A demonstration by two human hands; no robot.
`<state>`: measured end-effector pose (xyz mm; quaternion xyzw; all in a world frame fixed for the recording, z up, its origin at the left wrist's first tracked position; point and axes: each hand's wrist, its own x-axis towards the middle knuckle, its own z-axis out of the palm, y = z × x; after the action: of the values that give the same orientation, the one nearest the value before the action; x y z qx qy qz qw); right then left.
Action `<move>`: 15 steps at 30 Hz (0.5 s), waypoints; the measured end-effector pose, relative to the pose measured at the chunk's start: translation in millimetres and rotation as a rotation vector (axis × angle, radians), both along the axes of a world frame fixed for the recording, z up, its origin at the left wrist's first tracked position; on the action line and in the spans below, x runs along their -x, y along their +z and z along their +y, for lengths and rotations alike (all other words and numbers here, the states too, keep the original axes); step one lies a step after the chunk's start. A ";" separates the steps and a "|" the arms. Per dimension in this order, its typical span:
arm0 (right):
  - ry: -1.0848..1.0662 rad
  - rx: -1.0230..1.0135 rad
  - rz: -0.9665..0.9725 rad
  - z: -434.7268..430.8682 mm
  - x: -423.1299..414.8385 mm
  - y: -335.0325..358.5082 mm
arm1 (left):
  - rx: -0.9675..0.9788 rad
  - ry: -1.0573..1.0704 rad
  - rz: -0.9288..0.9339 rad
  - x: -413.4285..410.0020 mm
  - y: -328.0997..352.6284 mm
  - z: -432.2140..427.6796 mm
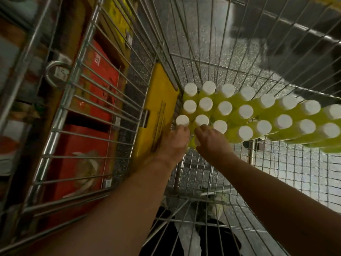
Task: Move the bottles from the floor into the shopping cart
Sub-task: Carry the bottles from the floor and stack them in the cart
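Hands: left and right were close together, low inside the cart, flanking one bottle. Fingers were hidden, so grip could not be told. Other bottles stood upright in packed rows on the cart's floor. Judged: plastic, liquid-filled, fairly heavy, smooth sides probably slippery, so best held round the body under the cap. Cart wires hemmed the reach. Yellow panel hung on the cart's end wall; red boxes lay outside the cart.

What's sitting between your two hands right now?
In the head view, a yellow bottle shows in the gap between the left hand and the right hand; whether either grips it is unclear.
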<state>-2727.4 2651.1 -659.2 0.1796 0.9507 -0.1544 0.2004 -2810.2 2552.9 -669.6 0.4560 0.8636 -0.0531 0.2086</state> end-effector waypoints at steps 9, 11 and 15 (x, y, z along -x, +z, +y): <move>0.019 -0.005 -0.015 -1.4 0.9 25.0 | 0.024 0.050 0.027 -3.9 16.5 -7.1; 0.025 -0.032 0.006 2.4 1.6 41.4 | 0.041 0.043 0.043 -7.4 36.2 -9.0; 0.035 -0.097 0.040 12.3 0.0 94.5 | 0.010 0.099 0.093 -11.9 90.5 -11.6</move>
<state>-2727.4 2663.3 -564.7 0.1692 0.9639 -0.1079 0.1751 -2798.3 2541.3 -579.0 0.4085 0.8936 -0.0682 0.1729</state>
